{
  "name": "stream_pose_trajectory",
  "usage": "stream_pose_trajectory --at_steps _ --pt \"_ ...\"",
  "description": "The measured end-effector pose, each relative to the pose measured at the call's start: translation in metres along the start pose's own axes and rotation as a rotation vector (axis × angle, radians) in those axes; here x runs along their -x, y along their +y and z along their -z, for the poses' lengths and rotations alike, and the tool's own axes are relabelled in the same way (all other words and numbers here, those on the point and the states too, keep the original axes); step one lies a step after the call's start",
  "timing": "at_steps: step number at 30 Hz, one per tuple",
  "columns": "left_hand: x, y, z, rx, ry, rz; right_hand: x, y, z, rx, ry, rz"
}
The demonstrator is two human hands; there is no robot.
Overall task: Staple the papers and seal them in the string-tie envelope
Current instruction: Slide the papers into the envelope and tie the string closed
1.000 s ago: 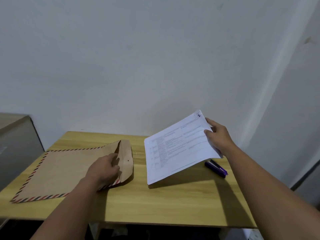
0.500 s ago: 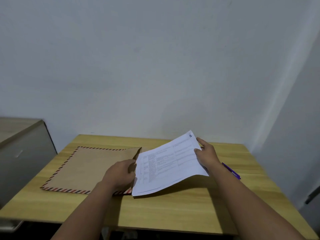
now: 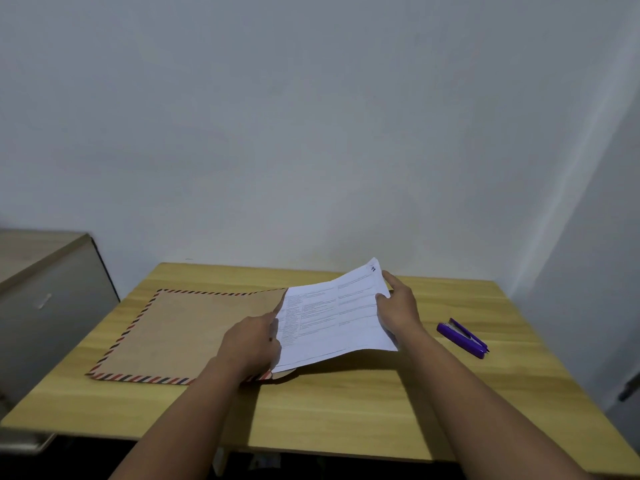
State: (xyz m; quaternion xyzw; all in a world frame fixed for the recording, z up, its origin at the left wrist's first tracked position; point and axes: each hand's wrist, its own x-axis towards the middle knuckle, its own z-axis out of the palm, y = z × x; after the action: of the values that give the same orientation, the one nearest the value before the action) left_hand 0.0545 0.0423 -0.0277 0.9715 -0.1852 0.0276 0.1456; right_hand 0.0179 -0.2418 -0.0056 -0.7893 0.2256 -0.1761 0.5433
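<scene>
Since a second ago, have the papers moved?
Yes. The papers slid left toward the envelope; their left edge now sits at its open mouth.

The scene is dim and cool-toned, with soft, even light and no glare. The papers (image 3: 332, 317) cast a dark shadow onto the wooden table (image 3: 346, 403) beneath their near edge. A paler band of light runs down the wall (image 3: 311, 133) at the right. Wide-angle distortion bends the table's edges, and the printed text is too soft to read.
</scene>
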Motion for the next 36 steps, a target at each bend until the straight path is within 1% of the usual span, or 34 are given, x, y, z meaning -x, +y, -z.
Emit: stream_pose_trajectory --at_steps 4,8,13,17,22,24,27,31,36 --pt "-0.005 0.004 -0.005 -0.027 -0.018 0.047 0.015 -0.007 -0.024 0.017 0.014 0.043" --pt "-0.007 0.013 -0.009 -0.026 0.022 0.027 0.032 -0.009 -0.052 0.093 0.017 0.083" --pt "-0.008 0.018 -0.017 -0.026 0.056 0.009 0.05 -0.003 -0.086 0.162 -0.095 0.084" --pt "-0.01 0.012 -0.017 -0.004 0.108 0.017 0.052 0.016 -0.088 0.156 -0.12 0.096" --pt "-0.014 0.012 -0.013 0.029 0.118 0.031 0.049 0.026 -0.078 0.162 -0.084 0.192" --pt "-0.014 0.014 -0.013 0.025 0.125 0.031 0.049 0.026 -0.081 0.172 -0.092 0.189" --pt "-0.013 0.019 -0.012 0.022 0.139 -0.001 0.051 0.021 -0.09 0.164 -0.136 0.162" --pt "-0.013 0.024 -0.011 0.027 0.146 -0.027 0.057 0.015 -0.106 0.154 -0.255 0.145" --pt "-0.012 0.025 -0.007 0.041 0.146 -0.044 0.057 0.01 -0.112 0.133 -0.329 0.15"
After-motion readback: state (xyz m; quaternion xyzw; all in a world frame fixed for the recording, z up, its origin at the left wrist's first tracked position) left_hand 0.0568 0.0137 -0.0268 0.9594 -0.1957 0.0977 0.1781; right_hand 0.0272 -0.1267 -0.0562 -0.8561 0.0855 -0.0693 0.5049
